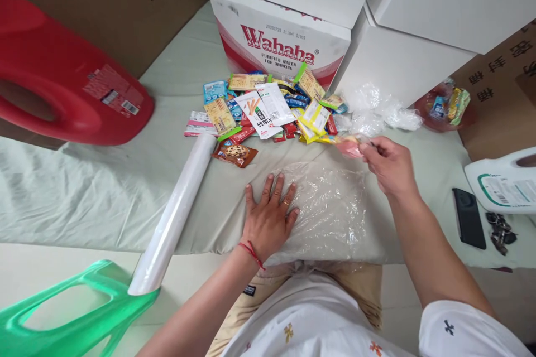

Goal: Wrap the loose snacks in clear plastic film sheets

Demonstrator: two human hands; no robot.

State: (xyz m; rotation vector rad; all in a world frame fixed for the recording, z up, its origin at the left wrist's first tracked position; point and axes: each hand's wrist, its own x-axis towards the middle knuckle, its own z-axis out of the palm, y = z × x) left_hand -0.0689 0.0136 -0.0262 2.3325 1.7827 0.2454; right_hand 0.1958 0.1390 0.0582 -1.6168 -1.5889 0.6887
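Observation:
My left hand [271,213] lies flat with spread fingers on the left edge of a clear plastic bag [330,206] spread on the pale green cloth. My right hand [388,164] is pinched closed on the bag's far right corner, where a small pink snack packet [348,146] shows through the film. A pile of several small snack packets [268,109] lies just beyond the bag. A chocolate cookie packet [234,153] sits at the pile's near left.
A roll of clear wrap [176,213] lies diagonally at left. A Wahaha water carton [280,39] and white boxes stand behind. Red jug [62,78] far left, green jug [71,312] near left, white jug [505,181], phone [469,217], keys [500,231] right.

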